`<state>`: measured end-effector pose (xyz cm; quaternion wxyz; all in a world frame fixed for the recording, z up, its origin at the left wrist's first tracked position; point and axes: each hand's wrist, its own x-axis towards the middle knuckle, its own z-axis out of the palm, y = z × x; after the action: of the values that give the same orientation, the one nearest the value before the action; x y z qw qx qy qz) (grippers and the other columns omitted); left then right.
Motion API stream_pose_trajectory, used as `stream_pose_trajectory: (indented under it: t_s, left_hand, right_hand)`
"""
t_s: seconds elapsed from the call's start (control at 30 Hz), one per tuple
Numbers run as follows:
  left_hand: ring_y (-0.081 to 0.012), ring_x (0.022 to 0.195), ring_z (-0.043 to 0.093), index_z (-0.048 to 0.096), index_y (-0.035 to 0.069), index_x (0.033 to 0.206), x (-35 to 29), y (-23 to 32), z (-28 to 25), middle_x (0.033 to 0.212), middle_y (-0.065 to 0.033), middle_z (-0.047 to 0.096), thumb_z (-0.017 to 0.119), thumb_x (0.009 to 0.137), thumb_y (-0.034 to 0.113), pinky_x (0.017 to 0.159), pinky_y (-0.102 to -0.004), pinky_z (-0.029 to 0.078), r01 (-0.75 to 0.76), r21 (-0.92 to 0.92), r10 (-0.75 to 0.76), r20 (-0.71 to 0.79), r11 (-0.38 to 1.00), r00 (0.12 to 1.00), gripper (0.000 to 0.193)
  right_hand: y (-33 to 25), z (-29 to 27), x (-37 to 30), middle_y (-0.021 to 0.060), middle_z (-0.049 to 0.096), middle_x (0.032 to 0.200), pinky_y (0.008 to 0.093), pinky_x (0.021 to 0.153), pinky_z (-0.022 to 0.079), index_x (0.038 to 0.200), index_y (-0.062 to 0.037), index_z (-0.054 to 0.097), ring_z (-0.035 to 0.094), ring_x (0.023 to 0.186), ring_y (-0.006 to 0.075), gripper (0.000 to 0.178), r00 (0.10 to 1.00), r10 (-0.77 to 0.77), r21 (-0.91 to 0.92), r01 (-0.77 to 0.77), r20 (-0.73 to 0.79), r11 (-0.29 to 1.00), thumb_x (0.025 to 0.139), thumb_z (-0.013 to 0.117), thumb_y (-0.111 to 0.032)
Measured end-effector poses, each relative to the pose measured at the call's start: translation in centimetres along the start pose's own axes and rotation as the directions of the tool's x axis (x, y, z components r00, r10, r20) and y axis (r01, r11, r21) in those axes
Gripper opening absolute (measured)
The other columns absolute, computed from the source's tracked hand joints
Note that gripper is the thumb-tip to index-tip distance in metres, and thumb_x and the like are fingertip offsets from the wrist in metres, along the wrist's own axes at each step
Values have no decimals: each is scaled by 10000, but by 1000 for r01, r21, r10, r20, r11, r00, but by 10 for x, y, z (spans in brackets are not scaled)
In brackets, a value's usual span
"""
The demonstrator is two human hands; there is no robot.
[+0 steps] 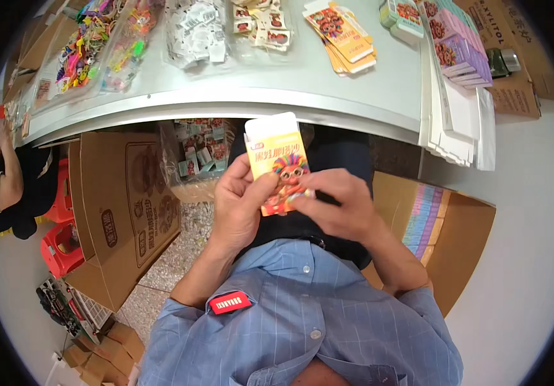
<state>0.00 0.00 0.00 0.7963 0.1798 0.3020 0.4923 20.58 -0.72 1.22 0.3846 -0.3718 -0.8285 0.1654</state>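
In front of my body I hold a small yellow carton (265,149) with a cartoon figure with rainbow hair on its front. Its white flap (270,125) stands up at the top end. My left hand (241,199) grips the carton from the left, thumb across its front. At its lower right edge, the fingers and thumb of my right hand (341,202) are closed together against the carton. Part of the carton's lower front is hidden behind these fingers.
Flattened yellow cartons (348,45) lie on the grey table (270,80). Bins of white sachets (196,32), printed packets (267,26) and colourful trinkets (84,48) stand along it. Purple-pink boxes (457,58) are stacked right. Open cardboard boxes (119,212) flank my legs; another person (16,180) is far left.
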Motion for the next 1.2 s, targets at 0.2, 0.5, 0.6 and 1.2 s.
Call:
stream_pose_trajectory:
  t_s: [0.2,0.5,0.6,1.2]
  left_hand:
    - [-163,1022,680,511,-54,1323,9,23,15,1143,-127,693,693,914,2,869,-286,570,-163,476,173,23,864,985,451]
    - [-177,838,669,682,30,1161,36,44,16,959,-101,700,806,812,77,750,-287,533,-347,786,291,221,512,931,374]
    - [-208,792,667,702,33,1112,40,56,18,912,-105,692,795,795,49,722,-295,531,-297,847,176,243,441,954,330]
    - [-126,924,653,675,-4,1151,64,80,-2,1057,-85,704,782,845,52,819,-267,525,-317,695,368,81,646,926,329]
  right_hand:
    - [11,-25,46,147,616,1210,317,852,498,1175,4,629,630,937,194,493,954,260,296,-207,-151,932,742,813,-145]
    - [49,-34,88,52,647,833,260,694,473,970,42,684,589,753,118,150,932,323,613,-352,162,708,910,684,-96]
    - [42,-39,101,37,651,778,240,656,458,942,28,694,575,720,88,105,892,378,563,-450,249,693,895,699,-67]
    - [164,-35,349,149,701,948,331,781,511,1136,27,663,660,857,215,366,982,185,-107,-179,40,978,972,631,-299]
